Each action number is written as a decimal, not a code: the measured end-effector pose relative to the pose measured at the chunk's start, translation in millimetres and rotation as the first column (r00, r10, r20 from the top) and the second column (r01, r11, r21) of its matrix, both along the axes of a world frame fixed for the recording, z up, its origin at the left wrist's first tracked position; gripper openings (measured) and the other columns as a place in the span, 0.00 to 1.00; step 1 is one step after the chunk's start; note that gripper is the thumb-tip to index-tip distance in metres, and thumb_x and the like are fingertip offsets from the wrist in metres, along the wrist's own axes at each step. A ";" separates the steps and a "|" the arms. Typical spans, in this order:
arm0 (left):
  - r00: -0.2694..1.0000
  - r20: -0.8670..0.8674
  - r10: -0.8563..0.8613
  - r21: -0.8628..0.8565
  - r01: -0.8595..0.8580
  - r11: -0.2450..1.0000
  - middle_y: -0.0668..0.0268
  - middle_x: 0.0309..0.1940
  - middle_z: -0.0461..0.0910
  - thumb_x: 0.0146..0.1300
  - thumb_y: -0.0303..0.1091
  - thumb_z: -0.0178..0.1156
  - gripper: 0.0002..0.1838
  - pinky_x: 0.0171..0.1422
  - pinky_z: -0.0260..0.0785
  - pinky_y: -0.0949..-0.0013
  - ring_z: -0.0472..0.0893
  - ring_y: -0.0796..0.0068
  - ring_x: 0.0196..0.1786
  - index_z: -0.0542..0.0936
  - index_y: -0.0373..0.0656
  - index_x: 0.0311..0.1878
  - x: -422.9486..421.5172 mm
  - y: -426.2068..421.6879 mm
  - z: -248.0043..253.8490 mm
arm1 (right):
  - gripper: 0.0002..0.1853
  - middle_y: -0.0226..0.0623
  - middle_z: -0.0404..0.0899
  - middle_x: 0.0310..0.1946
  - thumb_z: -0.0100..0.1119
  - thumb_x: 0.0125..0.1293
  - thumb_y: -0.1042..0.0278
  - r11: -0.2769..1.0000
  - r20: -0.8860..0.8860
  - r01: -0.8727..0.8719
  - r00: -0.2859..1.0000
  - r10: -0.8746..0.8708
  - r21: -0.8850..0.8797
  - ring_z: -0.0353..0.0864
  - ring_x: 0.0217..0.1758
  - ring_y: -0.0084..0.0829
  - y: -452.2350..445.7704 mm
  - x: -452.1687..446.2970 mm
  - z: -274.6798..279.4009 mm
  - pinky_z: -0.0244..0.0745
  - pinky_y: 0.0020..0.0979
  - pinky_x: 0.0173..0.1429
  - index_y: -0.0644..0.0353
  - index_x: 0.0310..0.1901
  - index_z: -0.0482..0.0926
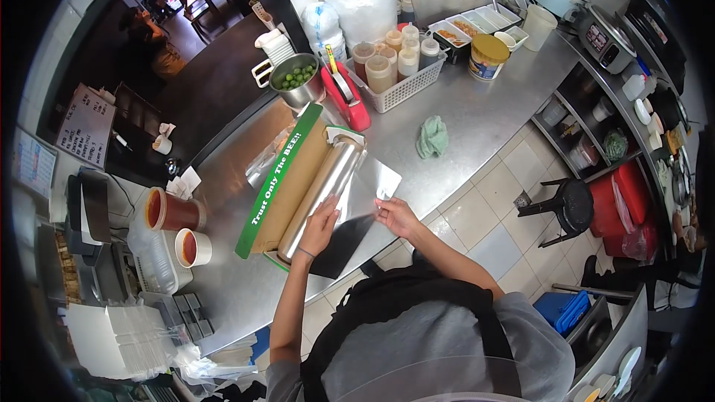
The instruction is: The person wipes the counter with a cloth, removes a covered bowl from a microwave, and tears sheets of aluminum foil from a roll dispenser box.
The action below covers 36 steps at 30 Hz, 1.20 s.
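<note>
A long cardboard box with a green lid flap [277, 186] lies opened on the steel counter. Inside it is a roll of aluminium foil [322, 186], with a loose sheet of foil [376, 179] drawn off toward the right. My left hand [320, 227] rests with fingers stretched out on the lower part of the roll. The sheet's edge is pinched between the fingers of my right hand [397, 216], beside the box near the counter's front edge. The sheet looks bright at its upper corner and dark lower down.
Behind the box stand a red tape dispenser [346, 97], a pot of green limes [296, 78] and a basket of sauce bottles [402, 85]. A green cloth [432, 138] lies to the right. Left are tubs of red sauce [194, 247]. A black stool [564, 205] stands on the floor.
</note>
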<state>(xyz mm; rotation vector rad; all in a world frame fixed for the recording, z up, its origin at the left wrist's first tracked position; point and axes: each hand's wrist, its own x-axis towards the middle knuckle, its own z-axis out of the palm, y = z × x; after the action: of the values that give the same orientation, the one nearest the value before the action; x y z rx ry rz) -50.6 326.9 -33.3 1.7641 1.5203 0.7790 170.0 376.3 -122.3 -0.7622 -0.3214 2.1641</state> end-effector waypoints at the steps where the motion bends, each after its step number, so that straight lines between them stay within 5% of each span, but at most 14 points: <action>1: 1.000 0.000 0.001 0.000 -0.001 1.000 0.53 0.61 0.68 0.69 0.33 0.47 0.20 0.74 0.44 0.63 0.63 0.64 0.68 0.68 0.36 0.61 0.5 -0.6 0.8 | 0.07 0.29 0.79 0.35 0.61 0.60 0.72 1.000 0.000 -0.001 1.000 0.001 0.000 0.79 0.38 0.24 -0.5 -0.8 0.1 0.73 0.28 0.46 0.58 0.39 0.75; 13: 0.998 0.060 -0.010 0.003 0.010 1.000 0.53 0.61 0.69 0.69 0.32 0.46 0.20 0.73 0.45 0.67 0.62 0.66 0.68 0.68 0.35 0.61 -2.5 -0.7 -2.3 | 0.08 0.32 0.79 0.38 0.58 0.63 0.70 0.997 -0.023 0.075 0.997 -0.075 0.012 0.79 0.40 0.24 -8.8 -3.3 11.9 0.73 0.27 0.44 0.60 0.42 0.73; 15: 0.986 0.168 0.023 -0.052 -0.015 0.999 0.51 0.62 0.67 0.70 0.35 0.46 0.20 0.72 0.48 0.67 0.61 0.61 0.69 0.68 0.38 0.62 -1.1 -5.4 1.2 | 0.11 0.33 0.79 0.41 0.57 0.64 0.68 0.997 -0.168 0.046 0.984 -0.057 -0.066 0.79 0.42 0.24 -15.9 0.0 3.5 0.74 0.29 0.48 0.60 0.46 0.73; 16: 0.985 0.169 0.021 -0.049 -0.013 0.999 0.51 0.62 0.67 0.70 0.35 0.46 0.20 0.72 0.48 0.67 0.61 0.61 0.69 0.68 0.38 0.62 -0.8 -7.0 4.8 | 0.18 0.34 0.76 0.50 0.56 0.65 0.64 0.999 -0.206 -0.048 0.977 0.046 -0.004 0.76 0.53 0.30 -17.4 0.2 -4.2 0.70 0.35 0.59 0.61 0.53 0.69; 19: 0.968 0.249 -0.002 -0.079 0.022 0.997 0.52 0.63 0.66 0.71 0.37 0.45 0.21 0.71 0.48 0.70 0.60 0.64 0.70 0.68 0.39 0.63 -2.6 -11.1 12.3 | 0.19 0.36 0.75 0.53 0.56 0.65 0.65 0.997 -0.170 -0.067 0.983 0.070 0.025 0.75 0.55 0.30 -29.8 -3.5 2.6 0.69 0.34 0.59 0.61 0.55 0.69; 24: 0.953 0.302 0.002 -0.164 0.050 0.985 0.57 0.68 0.59 0.71 0.37 0.45 0.22 0.73 0.43 0.70 0.53 0.68 0.72 0.65 0.38 0.65 -4.0 -13.5 13.4 | 0.11 0.29 0.79 0.39 0.58 0.63 0.68 0.991 -0.042 -0.134 0.990 0.135 0.026 0.78 0.45 0.23 -32.3 -6.0 10.6 0.72 0.32 0.53 0.58 0.46 0.73; 31: 0.974 0.223 0.037 -0.173 0.003 0.985 0.57 0.65 0.65 0.71 0.40 0.44 0.22 0.70 0.49 0.70 0.59 0.68 0.70 0.66 0.40 0.64 2.0 -18.2 28.2 | 0.09 0.36 0.79 0.39 0.59 0.61 0.73 0.997 0.015 -0.031 0.999 0.032 -0.076 0.80 0.42 0.29 -33.8 -20.1 1.2 0.76 0.32 0.51 0.64 0.42 0.73; 36: 0.948 0.317 0.044 -0.226 0.031 0.974 0.61 0.65 0.65 0.72 0.40 0.44 0.23 0.70 0.50 0.71 0.61 0.70 0.68 0.65 0.40 0.65 1.1 -17.9 23.6 | 0.09 0.37 0.79 0.38 0.59 0.60 0.76 0.995 0.061 0.029 0.998 -0.023 -0.091 0.80 0.41 0.30 -32.4 -23.3 -12.2 0.77 0.32 0.48 0.65 0.41 0.73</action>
<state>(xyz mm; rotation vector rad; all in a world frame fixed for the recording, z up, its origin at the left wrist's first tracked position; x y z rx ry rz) -49.5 309.0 -9.7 1.3878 1.3383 0.8136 146.7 343.9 -134.5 -0.8794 -0.2422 2.1467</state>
